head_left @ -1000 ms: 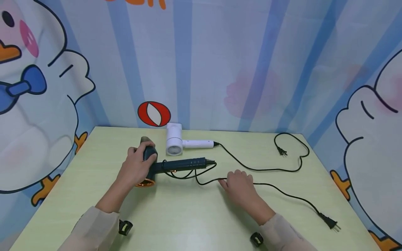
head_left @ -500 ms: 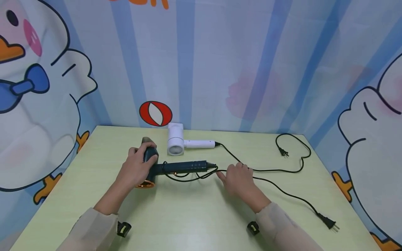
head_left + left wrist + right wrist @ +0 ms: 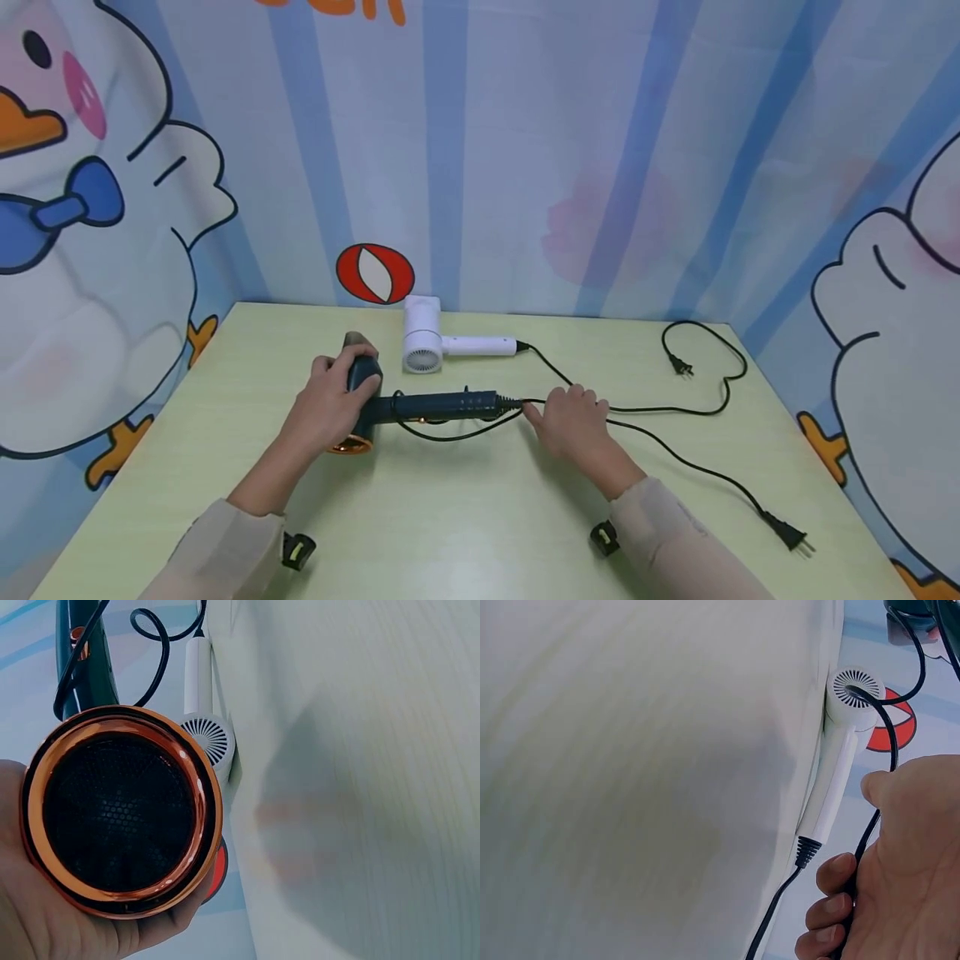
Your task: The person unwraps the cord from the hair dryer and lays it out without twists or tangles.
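Note:
My left hand (image 3: 322,408) grips the head of a dark teal hair dryer (image 3: 442,406) above the table, its handle pointing right. In the left wrist view, the dryer's copper-rimmed round end (image 3: 120,814) faces the camera, with fingers and palm around its lower side. A loop of black cord (image 3: 453,437) hangs from around the handle. My right hand (image 3: 573,429) holds that cord just beyond the handle's end. The right wrist view has the cord (image 3: 890,735) running between thumb and curled fingers. From there the cord trails right to a two-pin plug (image 3: 783,529).
A white hair dryer (image 3: 422,337) lies at the back of the table (image 3: 465,533). Its black cord (image 3: 667,409) runs right and curls to a plug (image 3: 681,365). A printed curtain (image 3: 510,150) hangs behind the table.
My right hand has moved slightly away from me with the cord. The bunched cord loops under the handle have drawn out, leaving one wider loop. The left hand keeps its grip.

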A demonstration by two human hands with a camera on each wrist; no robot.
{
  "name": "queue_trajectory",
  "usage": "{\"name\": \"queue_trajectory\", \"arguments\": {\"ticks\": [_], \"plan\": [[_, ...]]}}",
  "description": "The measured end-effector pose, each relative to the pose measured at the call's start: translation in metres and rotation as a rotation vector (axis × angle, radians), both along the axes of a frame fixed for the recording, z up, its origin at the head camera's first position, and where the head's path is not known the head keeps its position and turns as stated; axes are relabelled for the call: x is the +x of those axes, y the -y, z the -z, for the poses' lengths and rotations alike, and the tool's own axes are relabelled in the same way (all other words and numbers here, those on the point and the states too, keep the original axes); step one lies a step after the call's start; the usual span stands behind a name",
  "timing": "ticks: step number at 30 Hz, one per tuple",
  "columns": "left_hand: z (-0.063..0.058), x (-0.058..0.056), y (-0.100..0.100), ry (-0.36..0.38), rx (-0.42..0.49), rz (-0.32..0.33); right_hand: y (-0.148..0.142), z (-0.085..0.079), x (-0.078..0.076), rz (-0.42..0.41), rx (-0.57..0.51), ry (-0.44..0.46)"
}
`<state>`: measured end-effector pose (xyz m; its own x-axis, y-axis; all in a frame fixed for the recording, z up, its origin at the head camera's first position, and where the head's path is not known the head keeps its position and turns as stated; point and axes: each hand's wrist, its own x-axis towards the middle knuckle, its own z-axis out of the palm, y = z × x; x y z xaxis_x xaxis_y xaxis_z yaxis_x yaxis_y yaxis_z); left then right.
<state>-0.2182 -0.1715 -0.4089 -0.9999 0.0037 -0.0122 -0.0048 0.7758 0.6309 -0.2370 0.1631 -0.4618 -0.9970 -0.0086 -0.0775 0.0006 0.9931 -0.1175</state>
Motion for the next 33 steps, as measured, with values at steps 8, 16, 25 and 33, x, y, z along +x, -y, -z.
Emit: {"name": "queue_trajectory", "arguments": {"ticks": [8,16,25,33], "plan": [[0.003,0.002,-0.001,0.022,-0.013,0.002,0.002,-0.006,-0.008,0.017,-0.027,-0.056],[0.011,0.004,-0.001,0.040,-0.038,0.031,0.002,-0.019,-0.014,-0.035,-0.037,-0.221],[0.013,0.003,0.000,0.036,-0.061,0.030,-0.005,-0.041,-0.020,-0.117,-0.047,-0.381],[0.020,-0.001,0.001,0.033,-0.065,0.035,-0.006,-0.057,-0.021,-0.093,-0.047,-0.364]]}}
